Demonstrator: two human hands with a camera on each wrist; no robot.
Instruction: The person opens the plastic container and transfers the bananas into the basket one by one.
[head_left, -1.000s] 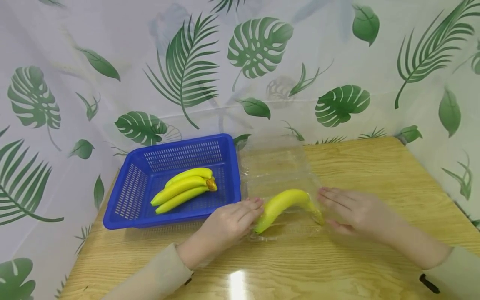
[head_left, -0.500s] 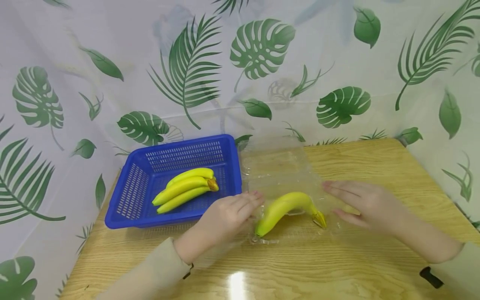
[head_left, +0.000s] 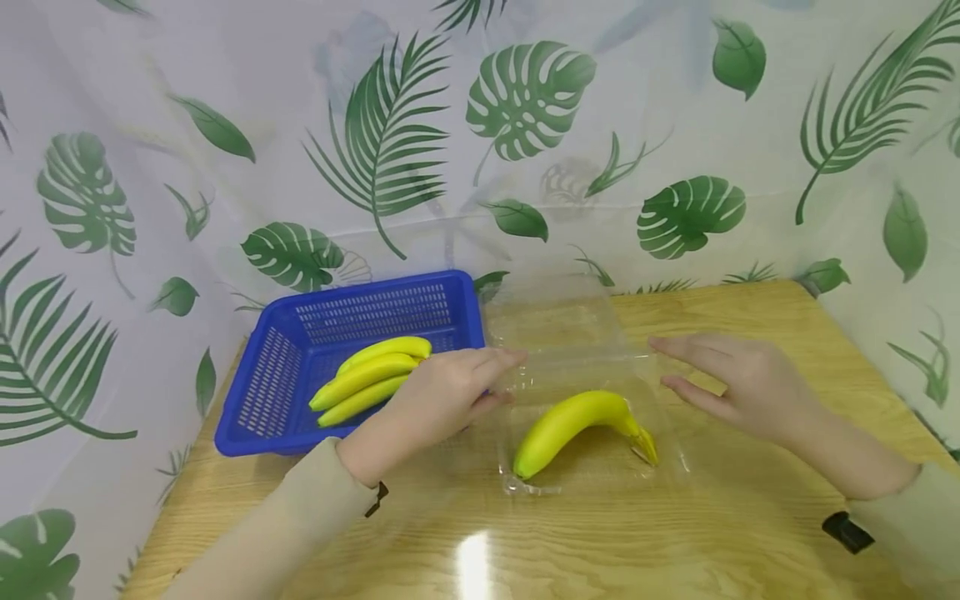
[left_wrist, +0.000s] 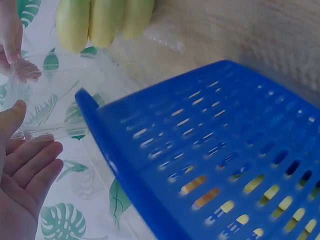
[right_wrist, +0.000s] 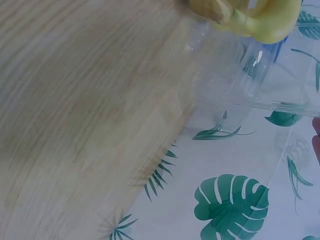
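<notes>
Hands have slid back off the banana, which sits in the clear tray on the bench; left hand and right hand, fingers spread flat, now touch the raised lid, looks ready to close.

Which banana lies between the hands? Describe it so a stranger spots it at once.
On the wooden table, right of the blue basket, stands an open clear box. The banana lies in it alone, between the left hand and right hand; the other bananas sit bunched in the basket.
</notes>
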